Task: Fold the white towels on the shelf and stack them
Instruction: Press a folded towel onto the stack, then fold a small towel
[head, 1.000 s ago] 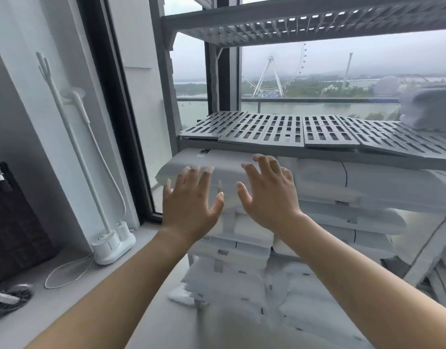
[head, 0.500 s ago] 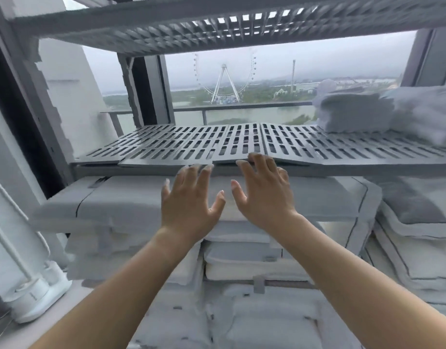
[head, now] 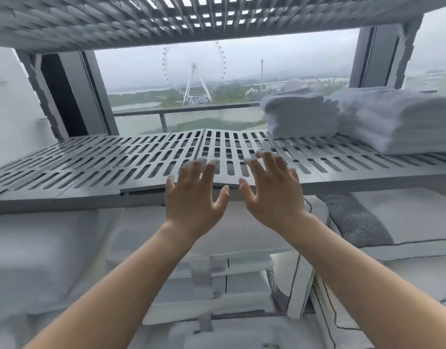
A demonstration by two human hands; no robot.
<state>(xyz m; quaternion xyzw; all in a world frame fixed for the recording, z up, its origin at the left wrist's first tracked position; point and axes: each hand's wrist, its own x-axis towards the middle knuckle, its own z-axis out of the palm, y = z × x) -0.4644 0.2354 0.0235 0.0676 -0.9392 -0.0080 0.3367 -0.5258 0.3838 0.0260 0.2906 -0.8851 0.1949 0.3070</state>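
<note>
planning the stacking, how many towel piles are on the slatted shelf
2. One towel pile sits right of centre on the slatted shelf; the other pile is beside it, further right. More may be hidden past the frame edge.

A grey slotted shelf (head: 91,162) runs across the middle of the frame, and its panels meet unevenly, with one seam near the centre raised a little. On its right end lie folded white towels in two piles, a smaller stack (head: 297,114) at centre right and a larger stack (head: 398,122) just beside it at the right edge. An upper shelf (head: 116,18) of the same slotted make spans the top of the frame, and white pillows (head: 40,260) fill the space below.
</note>
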